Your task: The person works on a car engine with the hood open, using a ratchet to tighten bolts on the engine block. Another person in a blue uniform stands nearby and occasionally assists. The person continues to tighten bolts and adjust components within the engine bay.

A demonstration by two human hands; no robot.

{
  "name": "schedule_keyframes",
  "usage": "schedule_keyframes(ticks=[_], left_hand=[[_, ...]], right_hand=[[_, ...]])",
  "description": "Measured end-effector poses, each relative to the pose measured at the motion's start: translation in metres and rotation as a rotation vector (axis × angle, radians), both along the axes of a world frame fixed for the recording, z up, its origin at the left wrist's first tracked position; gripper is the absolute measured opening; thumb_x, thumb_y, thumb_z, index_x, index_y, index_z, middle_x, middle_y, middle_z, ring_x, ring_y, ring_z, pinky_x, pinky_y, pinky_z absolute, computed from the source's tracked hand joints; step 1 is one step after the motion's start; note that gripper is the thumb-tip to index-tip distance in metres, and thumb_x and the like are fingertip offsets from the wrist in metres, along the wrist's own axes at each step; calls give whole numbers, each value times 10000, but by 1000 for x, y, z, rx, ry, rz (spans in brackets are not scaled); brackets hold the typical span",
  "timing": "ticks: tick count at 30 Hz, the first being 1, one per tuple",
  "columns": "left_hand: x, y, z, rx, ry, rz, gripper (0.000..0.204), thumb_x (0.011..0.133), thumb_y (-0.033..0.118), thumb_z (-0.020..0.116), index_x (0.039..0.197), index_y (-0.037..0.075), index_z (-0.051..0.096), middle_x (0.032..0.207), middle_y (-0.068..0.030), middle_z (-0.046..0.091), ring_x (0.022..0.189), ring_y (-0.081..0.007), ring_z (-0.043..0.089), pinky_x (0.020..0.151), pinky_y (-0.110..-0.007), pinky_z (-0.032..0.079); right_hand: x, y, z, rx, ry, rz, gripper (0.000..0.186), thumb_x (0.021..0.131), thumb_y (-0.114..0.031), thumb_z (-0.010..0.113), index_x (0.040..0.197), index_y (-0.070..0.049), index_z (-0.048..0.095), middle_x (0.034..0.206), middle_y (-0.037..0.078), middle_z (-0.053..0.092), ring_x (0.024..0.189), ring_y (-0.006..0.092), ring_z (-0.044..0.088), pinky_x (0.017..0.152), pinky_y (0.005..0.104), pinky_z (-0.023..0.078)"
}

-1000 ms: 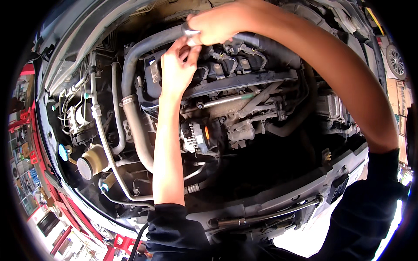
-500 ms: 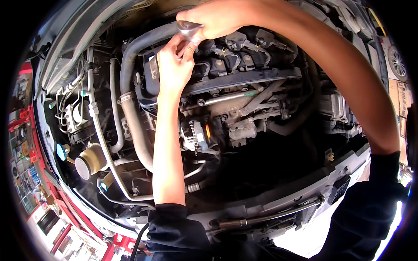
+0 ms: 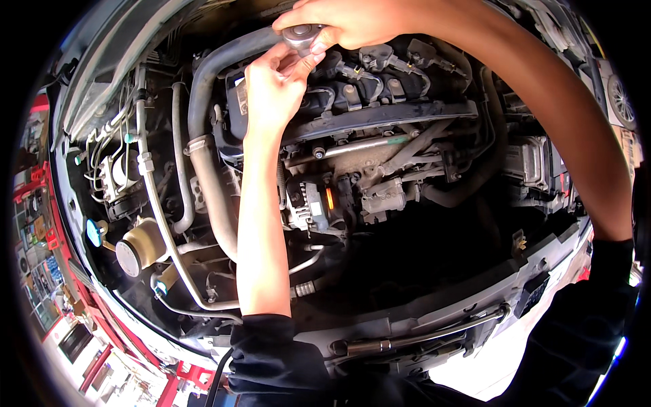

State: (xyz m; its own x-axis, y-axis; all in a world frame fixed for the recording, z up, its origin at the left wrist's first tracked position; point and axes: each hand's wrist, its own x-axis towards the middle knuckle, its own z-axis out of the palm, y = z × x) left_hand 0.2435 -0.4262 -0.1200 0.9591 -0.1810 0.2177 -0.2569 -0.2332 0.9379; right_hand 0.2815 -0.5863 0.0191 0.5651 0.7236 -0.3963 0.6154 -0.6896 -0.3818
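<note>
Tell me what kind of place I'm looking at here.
Most likely a car repair workshop. Both hands reach into an open engine bay: the right hand holds a metal ratchet head with the left hand beside it, over hoses and an alternator. Red shelving with tools stands at the left.

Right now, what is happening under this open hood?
A person leans over an open engine bay and works at the top of the engine with both bare hands. The right hand grips a round metal tool head, probably a ratchet, near the grey intake hose. The left hand reaches up beside it, and its fingers touch the tool from below. What the tool sits on is hidden by the hands.
</note>
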Motion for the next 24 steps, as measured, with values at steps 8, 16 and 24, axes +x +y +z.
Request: schedule_keyframes(ticks=[8, 16, 24], left_hand=[[1, 4, -17, -45, 5, 40, 188, 825, 89, 714, 956, -38, 669, 832, -103, 716, 801, -97, 658, 739, -247, 496], [0, -3, 1, 72, 31, -26, 210, 839, 145, 733, 964, -16, 683, 802, -44, 694, 707, -50, 559, 673, -218, 448], [-8, 2, -2, 133, -30, 92, 225, 869, 165, 701, 970, -33, 662, 838, -56, 700, 742, -70, 616, 715, -229, 479]], right_hand=[[-26, 34, -12, 69, 90, -625, 385, 919, -277, 571, 805, 82, 650, 635, 144, 635, 594, 215, 632, 542, 338, 486], [1, -13, -8, 112, -37, 29, 246, 859, -94, 595, 1071, 30, 601, 876, 199, 652, 785, 280, 622, 672, 396, 474], [-15, 18, -23, 199, -53, -381, 326, 901, -230, 586, 776, 60, 668, 626, 175, 632, 534, 231, 619, 528, 364, 499]])
